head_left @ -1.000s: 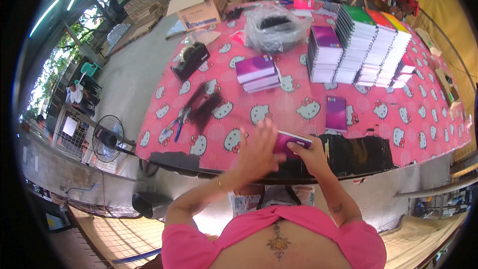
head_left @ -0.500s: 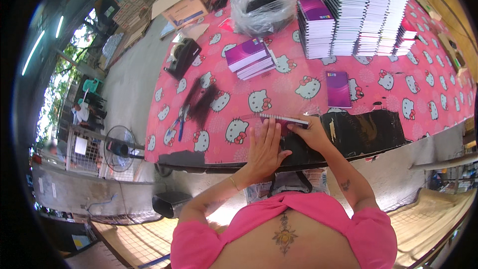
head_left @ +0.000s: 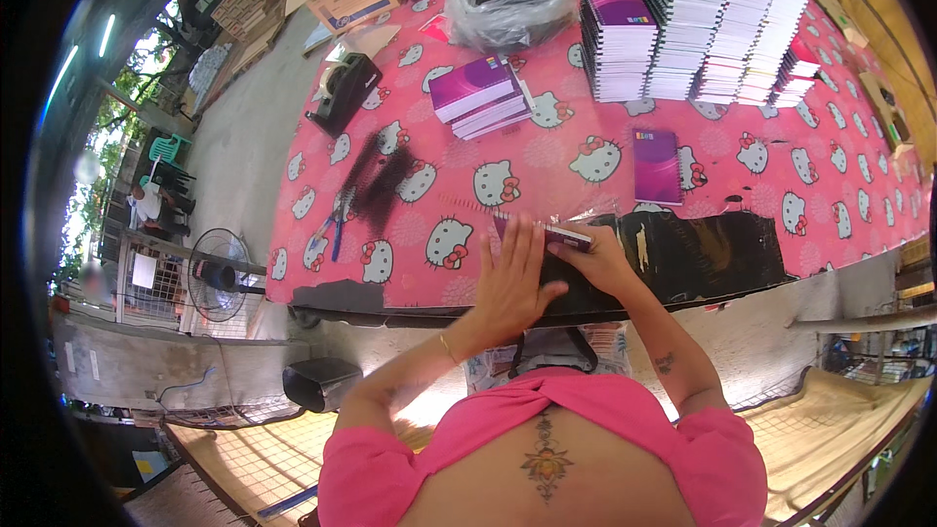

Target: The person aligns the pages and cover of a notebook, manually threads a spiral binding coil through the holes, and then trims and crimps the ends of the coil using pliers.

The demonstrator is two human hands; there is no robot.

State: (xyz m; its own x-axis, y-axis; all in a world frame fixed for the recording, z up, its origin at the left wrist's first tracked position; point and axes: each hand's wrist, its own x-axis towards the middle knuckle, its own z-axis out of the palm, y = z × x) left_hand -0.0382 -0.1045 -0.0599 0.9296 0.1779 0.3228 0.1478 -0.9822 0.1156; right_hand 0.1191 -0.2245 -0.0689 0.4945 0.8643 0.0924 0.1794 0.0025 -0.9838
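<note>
A small purple notebook (head_left: 568,238) is at the table's near edge, between my two hands. My left hand (head_left: 514,268) lies over its left part with the fingers stretched out and the thumb apart. The fingers of my right hand (head_left: 597,262) are closed round its right end, thumb on the cover. A thin spiral coil (head_left: 472,203) sticks out past the notebook's left end; how far it runs through the pages is hidden by my left hand. Beyond my right hand another purple notebook (head_left: 657,167) lies flat.
Tall stacks of spiral notebooks (head_left: 683,39) stand far right. A small purple pile (head_left: 480,96), a clear bag of black coils (head_left: 508,2), a tape dispenser (head_left: 344,93), loose black coils (head_left: 379,181) and a blue-handled tool (head_left: 338,234) lie on the pink table cover (head_left: 547,151).
The notebook has tilted between my hands, so more of its purple cover shows. My hands keep nearly the same hold. The whole view has shifted slightly.
</note>
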